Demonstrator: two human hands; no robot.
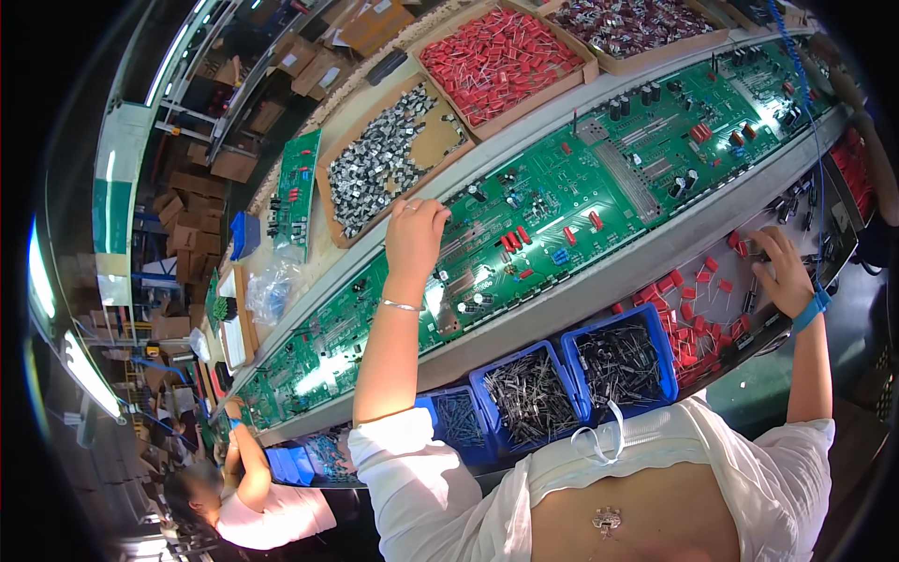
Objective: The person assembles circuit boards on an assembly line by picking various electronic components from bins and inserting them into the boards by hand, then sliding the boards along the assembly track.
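My left hand (417, 234) reaches out over a long green circuit board (562, 201) on the line. Its bent fingertips touch the board's far edge, next to a cardboard tray of small grey capacitors (379, 159). The back of the hand faces me, so anything under the fingers is hidden. A thin bracelet sits on that wrist. My right hand (782, 272) lies with fingers spread on loose red box capacitors (688, 309) and dark parts in a near tray. A blue wrist strap (811, 309) with a blue cord is on that wrist.
Three blue bins (618, 361) of leaded parts stand in front of me. Cardboard trays of red capacitors (501, 61) and dark red parts (637, 23) lie beyond the boards. More green boards (314, 361) run left along the line. Another person (248, 496) works at lower left.
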